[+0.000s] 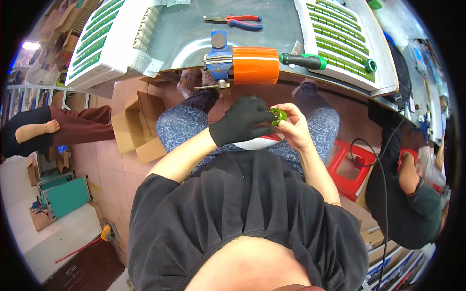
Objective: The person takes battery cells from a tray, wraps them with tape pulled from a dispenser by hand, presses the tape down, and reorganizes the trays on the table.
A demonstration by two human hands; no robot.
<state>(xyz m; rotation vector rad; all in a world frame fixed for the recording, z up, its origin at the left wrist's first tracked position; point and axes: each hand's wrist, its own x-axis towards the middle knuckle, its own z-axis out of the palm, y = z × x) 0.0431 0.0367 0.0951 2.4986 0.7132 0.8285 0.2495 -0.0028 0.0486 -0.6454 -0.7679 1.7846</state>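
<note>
A small green part (279, 116) sits between both my hands, over my lap. My left hand (241, 122) wears a black glove and pinches the part from the left. My right hand (293, 127) is bare and grips the same part from the right with fingers curled round it. Most of the part is hidden by my fingers. Just beyond my hands, a blue bench vise (218, 60) is clamped to the edge of the grey table (184, 39), with a wide roll of orange tape (256, 65) beside it.
A green-handled screwdriver (310, 61) lies right of the tape. Red-handled pliers (238, 21) lie farther back. White trays of green parts (104, 34) (340, 39) flank the table. A red stool (350, 167), an open cardboard box (138, 128), another person's leg (53, 127) left, a seated person (410, 194) right.
</note>
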